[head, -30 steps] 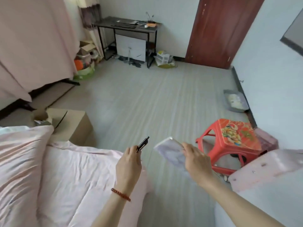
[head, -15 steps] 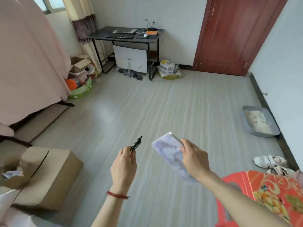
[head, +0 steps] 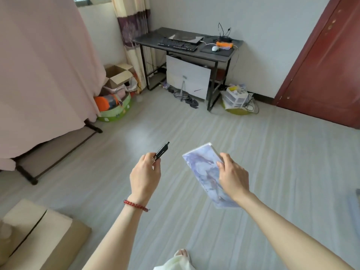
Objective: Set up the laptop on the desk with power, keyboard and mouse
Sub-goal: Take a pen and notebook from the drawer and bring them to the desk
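Since the earlier frame the desk (head: 224,55) is brought nearer and the red stool is lost from view. A black pen (head: 162,151) is pinched in the curled fingers of the left hand (head: 145,172), its tip pointing up and away. A thin patterned notebook (head: 206,172) is clamped along its right edge by the right hand (head: 232,176). Well ahead of both hands, on the desk, a closed laptop (head: 185,38), a keyboard (head: 177,44) and a mouse (head: 215,48) are seen. The laptop is judged stiff, fairly heavy, smooth and fragile; it is best held by both side edges, once both hands are freed.
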The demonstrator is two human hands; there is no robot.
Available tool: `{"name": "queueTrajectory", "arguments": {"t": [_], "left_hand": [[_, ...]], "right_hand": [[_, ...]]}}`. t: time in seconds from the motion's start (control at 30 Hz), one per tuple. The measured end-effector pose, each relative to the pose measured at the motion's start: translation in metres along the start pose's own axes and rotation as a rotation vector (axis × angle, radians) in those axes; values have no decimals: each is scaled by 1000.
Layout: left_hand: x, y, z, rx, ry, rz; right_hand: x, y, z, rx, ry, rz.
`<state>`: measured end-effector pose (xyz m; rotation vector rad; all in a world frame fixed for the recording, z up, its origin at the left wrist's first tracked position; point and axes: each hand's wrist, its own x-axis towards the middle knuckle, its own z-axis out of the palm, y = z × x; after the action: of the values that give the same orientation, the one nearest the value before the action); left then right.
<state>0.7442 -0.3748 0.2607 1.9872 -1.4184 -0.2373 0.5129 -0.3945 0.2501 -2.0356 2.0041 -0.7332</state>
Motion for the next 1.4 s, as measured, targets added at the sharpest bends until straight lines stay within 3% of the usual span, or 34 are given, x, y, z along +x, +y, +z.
{"name": "queueTrajectory", "arguments": {"t": [0.37, 0.5, 0.63, 0.87, 1.1, 1.4], "left_hand": [[322, 72, 145, -47, -79, 27], [453, 93, 208, -70, -63, -48], [565, 112, 227, -75, -13, -80], [748, 69, 257, -63, 89, -224], [984, 21, 302, -137, 123, -222], [1229, -3, 356, -231, 52, -245]], "right_hand": [[339, 20, 62, 63, 54, 142], [496, 33, 102, 98, 17, 100], [625, 13, 123, 128, 9, 49], [831, -50, 206, 274, -45, 53], [1039, -128, 310, 395, -16, 177], [1264, -200, 393, 585, 41, 302]]}}
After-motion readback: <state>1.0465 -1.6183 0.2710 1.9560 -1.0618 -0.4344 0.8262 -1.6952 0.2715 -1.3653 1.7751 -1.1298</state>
